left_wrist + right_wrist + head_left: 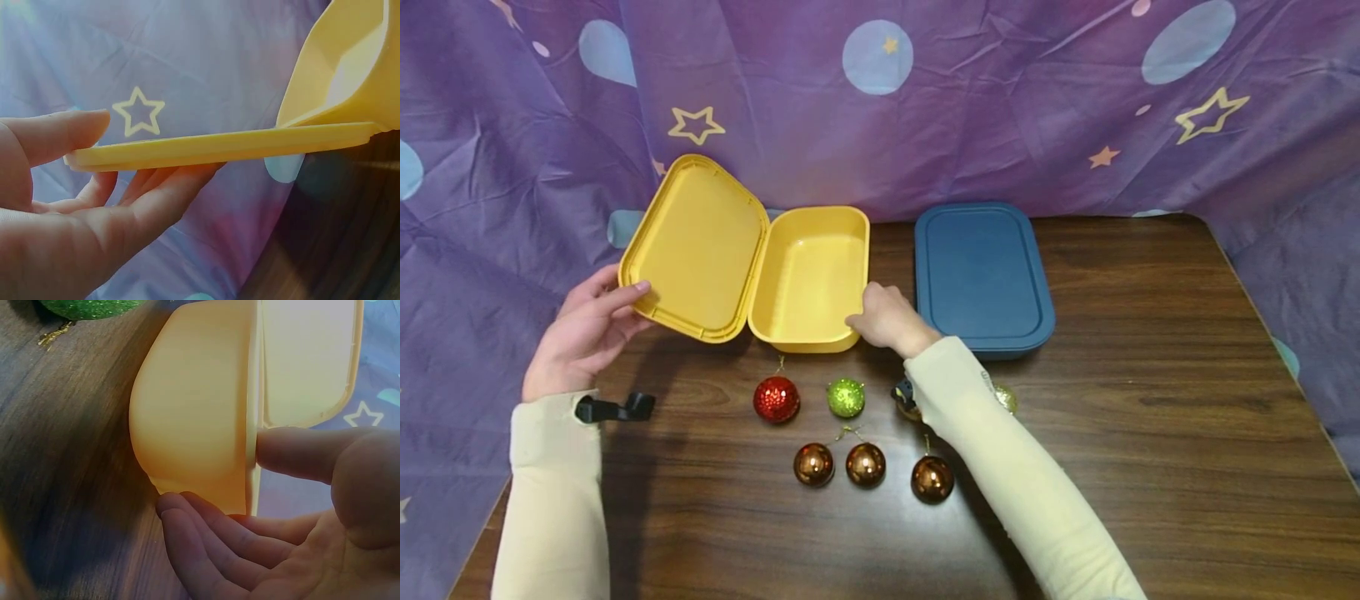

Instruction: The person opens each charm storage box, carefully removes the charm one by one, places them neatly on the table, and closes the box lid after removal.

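Observation:
A yellow plastic box (812, 279) stands on the table with nothing inside. Its lid (696, 250) is swung out to the left along one long side and tilted up off the table. My left hand (583, 329) pinches the lid's outer corner, thumb on the inner face and fingers underneath, as the left wrist view shows. At the box's near right corner, my right hand (891, 318) grips the wall. In the right wrist view the thumb (297, 453) lies over the rim and the fingers press the outside of the wall.
A blue lidded box (985, 275) stands right of the yellow one. In front lie a red glitter bauble (777, 399), a green bauble (846, 398) and several brown shiny baubles (866, 465). A pale gold bauble (1006, 399) is partly hidden by the right sleeve. Purple cloth (1037, 108) hangs behind.

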The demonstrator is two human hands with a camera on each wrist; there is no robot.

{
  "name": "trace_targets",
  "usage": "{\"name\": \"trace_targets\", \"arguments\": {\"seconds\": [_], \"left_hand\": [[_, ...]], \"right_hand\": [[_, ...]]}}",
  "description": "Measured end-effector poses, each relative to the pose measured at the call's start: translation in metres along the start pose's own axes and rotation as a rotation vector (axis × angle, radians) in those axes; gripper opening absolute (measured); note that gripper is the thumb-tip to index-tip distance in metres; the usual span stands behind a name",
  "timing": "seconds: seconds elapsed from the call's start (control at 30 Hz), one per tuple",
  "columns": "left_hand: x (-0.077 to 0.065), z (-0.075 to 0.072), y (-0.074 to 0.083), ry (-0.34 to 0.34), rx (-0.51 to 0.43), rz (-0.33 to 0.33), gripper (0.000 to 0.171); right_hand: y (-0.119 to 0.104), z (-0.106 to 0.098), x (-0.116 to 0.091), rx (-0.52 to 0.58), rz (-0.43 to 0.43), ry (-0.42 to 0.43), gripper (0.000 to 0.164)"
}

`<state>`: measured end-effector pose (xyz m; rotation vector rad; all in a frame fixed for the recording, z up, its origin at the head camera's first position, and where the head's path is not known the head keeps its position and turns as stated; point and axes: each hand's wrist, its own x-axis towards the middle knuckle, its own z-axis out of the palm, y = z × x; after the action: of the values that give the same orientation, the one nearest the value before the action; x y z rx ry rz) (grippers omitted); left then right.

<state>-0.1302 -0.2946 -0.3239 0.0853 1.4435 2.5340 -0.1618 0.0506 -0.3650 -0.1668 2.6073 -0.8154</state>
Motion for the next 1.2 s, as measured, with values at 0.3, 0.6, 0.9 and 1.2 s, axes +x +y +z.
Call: {"name": "trace_targets", "arguments": {"seconds": [0.3,0.6,0.9,1.2], "left_hand": [[0.002,0.024,0.0,0.034,0.115,0.043,0.02],[0.008,0.052,-0.004,0.082,0.27,0.068,0.022],[0.013,0.079,-0.01,0.145,0.582,0.098,0.028],[0.015,0.101,-0.018,0.178,0.965,0.107,0.041]], "right_hand": [[0.001,-0.002,0.001,-0.002,0.003,0.002,0.026],[0.0,-0.001,0.002,0.008,0.002,0.006,0.027],[0.0,0.0,0.002,0.006,-0.001,0.008,0.027],[-0.001,-0.001,0.003,-0.014,0.011,0.009,0.028]]}}
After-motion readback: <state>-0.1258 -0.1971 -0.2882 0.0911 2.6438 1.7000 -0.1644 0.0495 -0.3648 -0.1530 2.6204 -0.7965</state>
